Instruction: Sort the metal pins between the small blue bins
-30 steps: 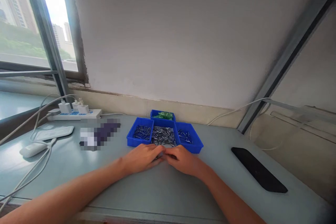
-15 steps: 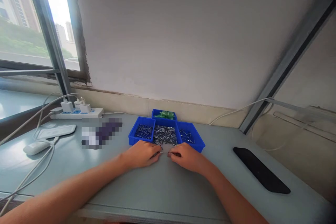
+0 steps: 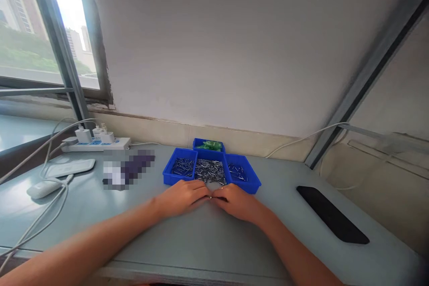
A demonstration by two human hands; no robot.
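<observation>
My left hand (image 3: 184, 196) and my right hand (image 3: 237, 201) meet at the fingertips just in front of the blue bins. Both are closed in a pinch. A tiny shiny metal piece (image 3: 210, 197) shows where the fingertips touch; the fingers cover most of it. What my right fingers hold is hidden. Behind the hands, the middle blue bin (image 3: 211, 155) is full of small slim metal parts (image 3: 209, 170). Similar parts lie in the left blue bin (image 3: 166, 179) and, more sparsely, in the right blue bin (image 3: 254, 185).
A small blue bin (image 3: 195, 143) with green pieces (image 3: 211, 145) stands against the wall. At left are a power strip (image 3: 115, 144), white cables, a mouse (image 3: 43, 189), a flat pale object (image 3: 70, 168) and a blurred-out item (image 3: 129, 172). A black flat object (image 3: 331, 214) lies right.
My hands have come together: the gap between their fingertips, where a thin metal piece showed, has closed. The bins stay put; the view has shifted slightly.
</observation>
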